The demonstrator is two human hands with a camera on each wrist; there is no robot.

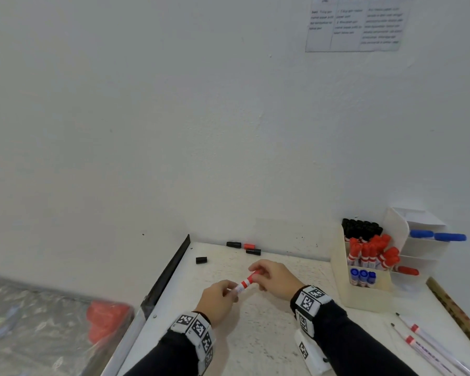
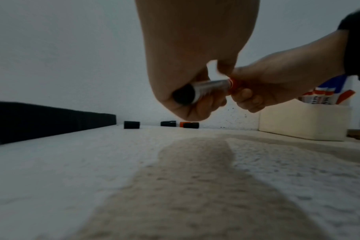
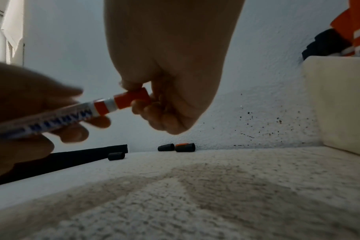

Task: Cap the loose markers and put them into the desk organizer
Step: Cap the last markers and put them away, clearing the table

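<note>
While the red marker [image 1: 244, 284] is held clear above the white desk [image 1: 269, 335], its long axis runs from near-left to far-right, barrel end toward the left hand [image 1: 217, 299] and capped end toward the right hand [image 1: 274, 279]. Left fingers [image 3: 74, 131] curl round the white printed barrel; the right thumb and fingertips [image 3: 140, 105] pinch the red cap [image 3: 131, 99], which sits on the barrel's far-right end, flush against the red-and-white band as far as the right wrist view shows. Whether it has fully seated cannot be told. The coming move, judged from the task, turns on one relation: the desk organizer [image 1: 364, 297] stands to the right, much nearer the right hand, so the capped end already points roughly toward it. Its front compartments hold upright red markers [image 1: 372, 253] and blue markers [image 1: 362, 275], with black ones [image 1: 361, 229] behind. Loose black caps [image 1: 201, 260] and one red cap lie far off by the wall [image 1: 147, 118]; two uncapped markers [image 1: 429, 346] lie on the desk at near right.
</note>
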